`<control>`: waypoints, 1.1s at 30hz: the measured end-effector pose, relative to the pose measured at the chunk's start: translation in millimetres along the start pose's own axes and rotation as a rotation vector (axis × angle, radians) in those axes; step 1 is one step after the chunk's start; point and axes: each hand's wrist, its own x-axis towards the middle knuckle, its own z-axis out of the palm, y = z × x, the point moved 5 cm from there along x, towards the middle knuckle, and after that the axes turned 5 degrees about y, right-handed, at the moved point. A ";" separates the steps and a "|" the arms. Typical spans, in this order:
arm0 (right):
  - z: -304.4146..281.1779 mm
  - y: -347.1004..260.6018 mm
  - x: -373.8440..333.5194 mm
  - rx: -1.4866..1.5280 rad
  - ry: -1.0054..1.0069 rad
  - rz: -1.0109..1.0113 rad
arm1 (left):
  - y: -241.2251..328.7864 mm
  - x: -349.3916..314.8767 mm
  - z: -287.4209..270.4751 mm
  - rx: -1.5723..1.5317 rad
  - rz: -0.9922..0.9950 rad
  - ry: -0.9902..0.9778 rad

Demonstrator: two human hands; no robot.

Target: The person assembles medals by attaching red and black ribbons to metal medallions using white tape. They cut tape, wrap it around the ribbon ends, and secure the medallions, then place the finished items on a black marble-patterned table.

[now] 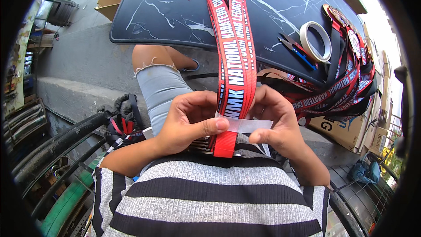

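A flat bundle of red and black medal ribbons (232, 61) with white lettering runs from the table down to my lap. My left hand (186, 116) is closed round its lower part, thumb pressing on a translucent strip of tape (245, 126) that crosses the ribbons. The tape's free end sticks out to the right, at my right hand (283, 120), whose curled fingers and thumb close on it. Some right fingertips are hidden behind the bundle. Below the tape hangs a red ribbon end (224, 145), with metal pieces (202, 144) beside it.
The black marble-patterned table (171, 13) carries a tape roll (304, 44), blue-handled thread snips (299, 53) and medals (337, 16). More ribbons (346, 85) hang over its right edge above a cardboard box (340, 129). At left are black metal bars (66, 142).
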 end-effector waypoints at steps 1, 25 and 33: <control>-2.3 -2.3 -2.1 -0.081 -0.002 -0.057 | 1.2 0.7 -1.0 0.025 0.033 -0.009; -6.1 21.5 16.1 -0.060 -0.027 -0.167 | -20.2 1.7 -17.2 -0.215 -0.213 -0.061; -4.8 19.7 15.7 -0.062 -0.031 -0.075 | -20.0 3.7 -16.3 -0.235 -0.216 -0.170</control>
